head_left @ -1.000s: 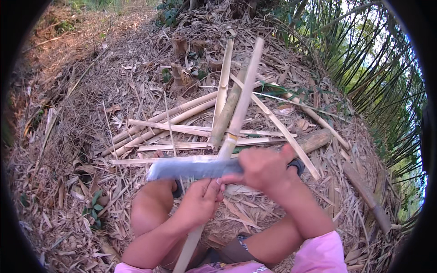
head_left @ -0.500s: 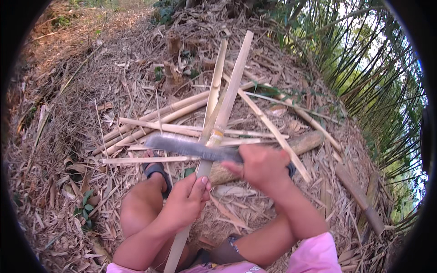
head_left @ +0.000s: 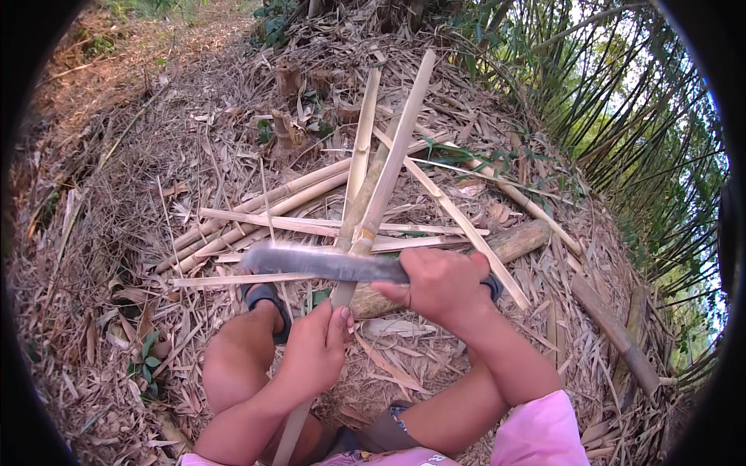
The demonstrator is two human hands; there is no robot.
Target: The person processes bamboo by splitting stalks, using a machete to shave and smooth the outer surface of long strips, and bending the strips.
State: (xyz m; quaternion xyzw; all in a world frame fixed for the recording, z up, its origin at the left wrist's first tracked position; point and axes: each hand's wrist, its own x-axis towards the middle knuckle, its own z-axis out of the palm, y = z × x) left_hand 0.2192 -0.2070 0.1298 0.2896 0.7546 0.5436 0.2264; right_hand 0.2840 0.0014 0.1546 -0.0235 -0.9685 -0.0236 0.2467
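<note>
A long split bamboo strip (head_left: 399, 144) slants away from my lap, its far end at the upper middle. My left hand (head_left: 315, 353) is closed around the strip's near part, thumb on top. In my right hand (head_left: 444, 283) is the handle of a machete (head_left: 326, 263), its dark, broad blade pointing left. The blade lies across the strip just beyond my left hand, close to a joint in the bamboo; motion blurs it slightly. Under the blade and my right hand, a thick bamboo log (head_left: 517, 242) lies on the ground, partly hidden.
Several split bamboo pieces (head_left: 458, 213) lie crossed beyond my hands, with bamboo poles (head_left: 299, 188) to the left. A short thick pole (head_left: 614, 334) rests at the right. Cut stumps (head_left: 286, 128) stand farther off. Dry leaves cover the ground; my sandalled foot (head_left: 268, 303) is near the blade tip.
The machete blade has shifted slightly left and toward me along the strip, with my right hand moving a little left. My left hand keeps its hold and has moved slightly left.
</note>
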